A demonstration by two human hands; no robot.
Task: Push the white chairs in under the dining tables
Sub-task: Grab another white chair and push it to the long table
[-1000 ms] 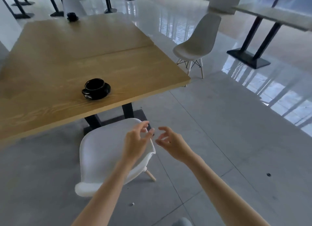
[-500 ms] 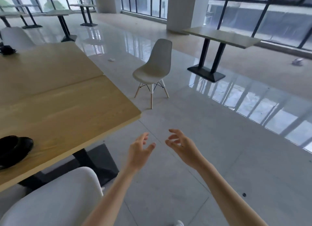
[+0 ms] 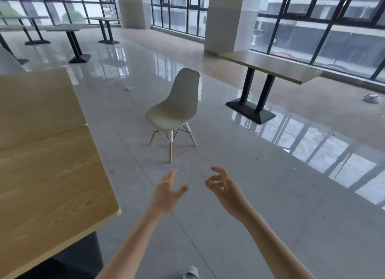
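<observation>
Glossy grey floor tiles (image 3: 260,226) run through a wide dining hall walled with tall windows. Out on them, alone, stands a white chair (image 3: 177,110) on pale wooden legs, its seat turned toward the wooden table (image 3: 48,164) at the left but well apart from its edge. Both hands are stretched toward it and hold nothing: the left hand (image 3: 167,192) is spread, the right hand (image 3: 226,190) loosely curled, fingers apart, neither touching the chair. The step in hand looks like the approach. It would go best by taking the backrest top with both hands and sliding the chair straight toward the table edge, legs kept flat. Nothing blocks that path. Beyond the chair stands a second table (image 3: 270,67) on a black base, and crumpled litter (image 3: 128,88) lies farther off.
</observation>
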